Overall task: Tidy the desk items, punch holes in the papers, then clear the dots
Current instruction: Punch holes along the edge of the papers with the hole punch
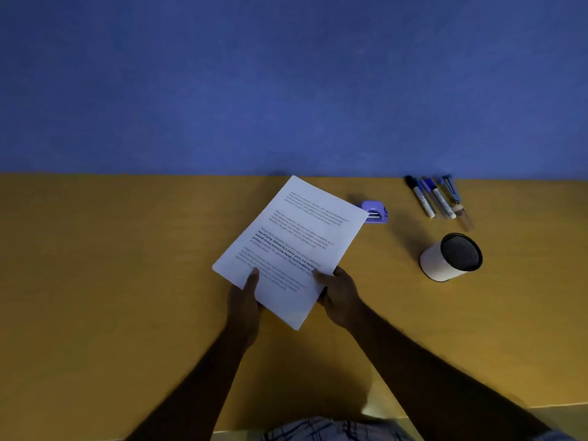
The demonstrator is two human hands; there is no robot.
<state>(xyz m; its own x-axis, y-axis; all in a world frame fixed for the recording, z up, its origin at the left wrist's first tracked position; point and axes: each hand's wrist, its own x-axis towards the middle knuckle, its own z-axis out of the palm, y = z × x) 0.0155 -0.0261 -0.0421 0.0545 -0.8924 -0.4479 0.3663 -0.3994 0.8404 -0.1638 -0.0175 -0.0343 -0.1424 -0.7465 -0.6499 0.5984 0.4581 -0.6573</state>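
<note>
A stack of white printed papers (296,237) is held tilted above the yellow desk (111,265), its far corner reaching toward the wall. My left hand (244,303) grips the near left edge with the thumb on top. My right hand (340,296) grips the near right edge, thumb on the sheet. A small purple hole punch (377,212) sits on the desk just right of the papers, partly hidden behind their right corner. Several markers and pens (437,197) lie side by side near the wall at the right.
A white cylindrical pen holder (445,261) with a dark inside stands on the desk in front of the pens. A blue wall (286,84) rises behind the desk. The desk's near edge runs along the bottom of the view.
</note>
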